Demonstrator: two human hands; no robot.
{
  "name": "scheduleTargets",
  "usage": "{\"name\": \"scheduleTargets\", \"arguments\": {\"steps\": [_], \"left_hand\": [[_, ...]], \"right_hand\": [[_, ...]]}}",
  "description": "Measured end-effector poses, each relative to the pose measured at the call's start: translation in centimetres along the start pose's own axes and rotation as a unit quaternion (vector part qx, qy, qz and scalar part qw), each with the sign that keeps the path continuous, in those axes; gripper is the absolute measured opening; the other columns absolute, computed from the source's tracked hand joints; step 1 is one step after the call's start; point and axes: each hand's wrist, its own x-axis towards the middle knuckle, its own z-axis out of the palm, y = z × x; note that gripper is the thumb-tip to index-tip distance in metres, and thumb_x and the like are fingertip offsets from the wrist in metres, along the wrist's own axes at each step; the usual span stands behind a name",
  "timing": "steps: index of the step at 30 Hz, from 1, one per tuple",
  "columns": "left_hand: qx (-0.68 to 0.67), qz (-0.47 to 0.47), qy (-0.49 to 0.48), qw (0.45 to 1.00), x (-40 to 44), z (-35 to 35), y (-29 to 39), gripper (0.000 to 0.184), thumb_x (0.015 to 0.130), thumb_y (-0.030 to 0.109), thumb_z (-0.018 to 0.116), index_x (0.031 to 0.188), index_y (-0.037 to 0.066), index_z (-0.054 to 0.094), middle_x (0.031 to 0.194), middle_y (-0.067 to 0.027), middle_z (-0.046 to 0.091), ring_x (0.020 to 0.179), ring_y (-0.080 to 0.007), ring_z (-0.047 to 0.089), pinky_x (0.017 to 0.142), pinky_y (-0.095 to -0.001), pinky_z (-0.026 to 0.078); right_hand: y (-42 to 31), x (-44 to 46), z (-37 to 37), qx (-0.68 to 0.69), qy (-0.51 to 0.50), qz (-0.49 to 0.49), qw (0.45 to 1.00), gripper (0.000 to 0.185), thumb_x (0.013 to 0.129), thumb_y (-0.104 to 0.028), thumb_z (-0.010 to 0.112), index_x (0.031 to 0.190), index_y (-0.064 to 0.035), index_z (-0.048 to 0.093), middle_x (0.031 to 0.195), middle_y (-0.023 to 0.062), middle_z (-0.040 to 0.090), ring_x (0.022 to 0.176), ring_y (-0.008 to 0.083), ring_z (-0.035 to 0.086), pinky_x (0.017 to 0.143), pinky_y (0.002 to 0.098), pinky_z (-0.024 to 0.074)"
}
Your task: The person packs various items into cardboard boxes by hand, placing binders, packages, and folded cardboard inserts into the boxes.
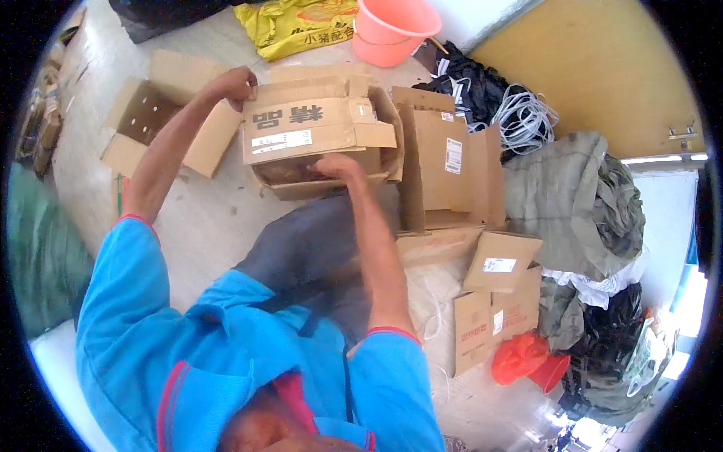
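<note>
A brown cardboard box [324, 124] with dark printed characters and a white label lies in front of me, its flaps partly folded. At its upper left corner my left hand [237, 84] has its fingers bent together at the box's edge. My right hand [335, 167] is at the near side, with fingers closed on the edge of a flap above a dark gap. Left of this box stands another open cardboard box [154, 113], its flaps spread and white spots showing inside.
More cardboard boxes [444, 162] stand at the right, near grey-green sacks [561, 203]. A pink bucket [392, 34] and yellow bag [294, 26] are at the top. A coil of white cable [523, 119] and red plastic bag [520, 358] lie right.
</note>
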Motion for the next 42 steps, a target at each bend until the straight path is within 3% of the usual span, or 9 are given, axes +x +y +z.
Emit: {"name": "scheduleTargets", "arguments": {"steps": [8, 17, 20, 23, 28, 31, 35, 37, 42], "left_hand": [[0.012, 0.046, 0.084, 0.995, 0.2, 1.0, 0.6, 0.029, 0.067, 0.006, 0.062, 0.095, -0.005, 0.063, 0.078, -0.0177, 0.066, 0.06, -0.0273, 0.066, 0.053, -0.0351, 0.056], [0.269, 0.176, 0.095, 0.942, 4.1, 1.7, -1.1, 0.023, 0.065, 0.017, 0.065, 0.065, -0.006, 0.061, 0.062, -0.0135, 0.065, 0.057, -0.0234, 0.066, 0.061, -0.0339, 0.054], [0.229, 0.127, 0.088, 0.961, 2.5, 2.0, 0.0, 0.023, 0.067, 0.013, 0.065, 0.059, -0.008, 0.058, 0.059, -0.0149, 0.064, 0.052, -0.0221, 0.065, 0.054, -0.0325, 0.054], [0.22, 0.101, 0.086, 0.966, 0.8, 2.0, 1.7, 0.019, 0.067, 0.007, 0.065, 0.059, -0.008, 0.056, 0.058, -0.0167, 0.062, 0.049, -0.0214, 0.064, 0.047, -0.0325, 0.053], [0.283, 0.095, 0.056, 0.953, 2.1, 2.0, 2.3, 0.016, 0.064, 0.002, 0.069, 0.066, -0.008, 0.057, 0.057, -0.0168, 0.062, 0.048, -0.0226, 0.064, 0.043, -0.0339, 0.052], [0.302, 0.144, 0.066, 0.94, 5.9, 2.9, 0.2, 0.018, 0.064, 0.003, 0.071, 0.069, -0.008, 0.057, 0.059, -0.0172, 0.062, 0.047, -0.0234, 0.063, 0.042, -0.0339, 0.051], [0.35, 0.17, 0.09, 0.917, 4.7, 3.2, 1.1, 0.023, 0.063, 0.007, 0.074, 0.077, -0.005, 0.061, 0.069, -0.0152, 0.065, 0.057, -0.0244, 0.066, 0.05, -0.0349, 0.052], [0.401, 0.209, 0.127, 0.883, 2.5, 3.4, 2.2, 0.026, 0.062, 0.009, 0.076, 0.081, -0.002, 0.062, 0.073, -0.0136, 0.065, 0.064, -0.0248, 0.066, 0.056, -0.0362, 0.052], [0.445, 0.17, 0.17, 0.862, 2.1, 5.0, 1.8, 0.032, 0.063, 0.018, 0.077, 0.088, 0.004, 0.063, 0.081, -0.0093, 0.065, 0.08, -0.0279, 0.064, 0.07, -0.0405, 0.051]], "right_hand": [[-3.6, -3.5, 0.9, -0.102, 0.131, -0.157, 0.974, 0.071, 0.081, -0.051, 0.058, 0.133, -0.0049, 0.042, 0.134, 0.0196, 0.044, 0.126, 0.0325, 0.038, 0.106, 0.0349, 0.0289], [-1.5, -0.6, 1.4, 0.189, 0.005, -0.078, 0.979, 0.073, 0.088, -0.061, 0.037, 0.137, -0.0063, 0.036, 0.141, 0.0171, 0.034, 0.132, 0.0301, 0.031, 0.108, 0.0361, 0.0243], [-1.3, -0.5, 2.2, 0.183, 0.171, -0.049, 0.967, 0.084, 0.086, -0.069, 0.025, 0.135, -0.0003, 0.037, 0.118, 0.0225, 0.055, 0.099, 0.0277, 0.058, 0.095, 0.0365, 0.0371], [-4.2, -3.3, 1.4, 0.17, 0.183, 0.022, 0.968, 0.079, 0.089, -0.064, 0.024, 0.137, -0.0029, 0.033, 0.141, 0.0212, 0.031, 0.131, 0.0366, 0.03, 0.109, 0.0405, 0.0223], [-5.8, -6.2, 1.8, -0.057, 0.197, 0.147, 0.968, 0.073, 0.086, -0.062, 0.036, 0.12, -0.0001, 0.055, 0.124, 0.0274, 0.05, 0.118, 0.0421, 0.046, 0.102, 0.0512, 0.0278], [-4.6, -7.6, 2.6, -0.174, 0.274, 0.057, 0.944, 0.062, 0.085, -0.055, 0.047, 0.109, 0.0003, 0.062, 0.112, 0.0258, 0.058, 0.107, 0.0413, 0.054, 0.097, 0.0513, 0.0337], [-7.3, -12.1, -0.5, -0.017, 0.307, 0.092, 0.947, 0.059, 0.082, -0.048, 0.055, 0.112, 0.0025, 0.058, 0.106, 0.0262, 0.06, 0.102, 0.0406, 0.056, 0.093, 0.0516, 0.0365], [-5.8, -9.5, -2.0, -0.017, 0.506, -0.035, 0.862, 0.062, 0.082, -0.044, 0.057, 0.125, -0.0003, 0.049, 0.117, 0.027, 0.053, 0.112, 0.0432, 0.049, 0.095, 0.0537, 0.0349], [-4.0, -1.9, -0.6, -0.177, 0.42, 0.033, 0.889, 0.076, 0.081, -0.046, 0.058, 0.137, -0.0037, 0.031, 0.14, 0.0343, 0.021, 0.129, 0.0501, 0.021, 0.105, 0.0543, 0.0231]]}}
